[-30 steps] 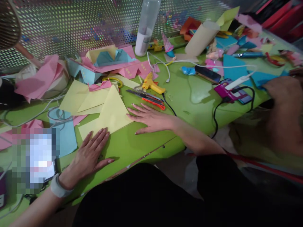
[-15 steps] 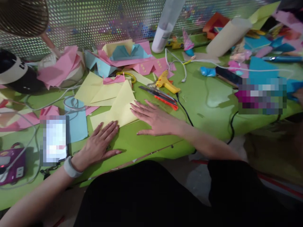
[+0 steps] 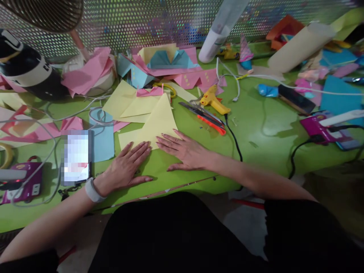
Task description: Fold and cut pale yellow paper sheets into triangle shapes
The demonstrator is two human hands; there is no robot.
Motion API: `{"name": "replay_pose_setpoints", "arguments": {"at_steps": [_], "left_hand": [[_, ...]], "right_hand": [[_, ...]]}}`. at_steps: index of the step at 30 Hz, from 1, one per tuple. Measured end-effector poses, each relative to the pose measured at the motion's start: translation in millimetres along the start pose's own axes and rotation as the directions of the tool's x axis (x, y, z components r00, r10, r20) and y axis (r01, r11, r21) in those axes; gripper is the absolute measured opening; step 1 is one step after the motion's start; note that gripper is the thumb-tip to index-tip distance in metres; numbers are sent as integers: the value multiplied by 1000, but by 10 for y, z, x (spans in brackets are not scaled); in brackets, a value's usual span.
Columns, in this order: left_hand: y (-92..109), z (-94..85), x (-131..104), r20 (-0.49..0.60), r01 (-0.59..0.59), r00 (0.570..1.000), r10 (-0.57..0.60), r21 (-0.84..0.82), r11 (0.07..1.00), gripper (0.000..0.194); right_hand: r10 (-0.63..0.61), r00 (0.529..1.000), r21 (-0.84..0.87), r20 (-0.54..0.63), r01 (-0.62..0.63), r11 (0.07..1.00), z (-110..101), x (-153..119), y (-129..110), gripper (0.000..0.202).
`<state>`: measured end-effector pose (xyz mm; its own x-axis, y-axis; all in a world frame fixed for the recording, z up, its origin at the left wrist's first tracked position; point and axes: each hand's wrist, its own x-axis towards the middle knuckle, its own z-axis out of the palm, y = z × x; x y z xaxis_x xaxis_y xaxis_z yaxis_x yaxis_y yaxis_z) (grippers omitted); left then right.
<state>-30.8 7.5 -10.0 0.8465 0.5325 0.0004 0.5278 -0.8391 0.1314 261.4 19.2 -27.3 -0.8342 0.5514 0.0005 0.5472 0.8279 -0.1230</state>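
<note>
Head view: right hand (image 3: 189, 151) on yellow paper (image 3: 159, 119) has neared left hand (image 3: 122, 170).

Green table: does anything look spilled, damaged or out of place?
Nothing looks spilled. The front edge looks worn: a brown line with pale specks breaks the green. A white cord lies looped over the light-blue paper, and pale bits lie beside the yellow glue gun, though both may be ordinary clutter.
</note>
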Motion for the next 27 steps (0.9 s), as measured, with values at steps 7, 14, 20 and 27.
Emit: {"name": "replay_pose_setpoints", "arguments": {"at_steps": [7,14,20,27], "left_hand": [[-49,-57,-295,44,40,998,-44,73,997,101],[46,-53,-518,31,153,987,-158,131,980,101],[72,-25,-505,11,176,984,-177,76,982,101],[97,-27,-508,-14,189,982,-189,34,981,100]], "right_hand": [[101,995,-39,-19,-101,994,-7,-360,109,92],[177,984,-90,-22,-178,980,-50,-624,215,91],[444,891,171,-91,-425,889,-594,2,86,58],[183,722,567,668,-652,503,-582,1141,-115,42]]}}
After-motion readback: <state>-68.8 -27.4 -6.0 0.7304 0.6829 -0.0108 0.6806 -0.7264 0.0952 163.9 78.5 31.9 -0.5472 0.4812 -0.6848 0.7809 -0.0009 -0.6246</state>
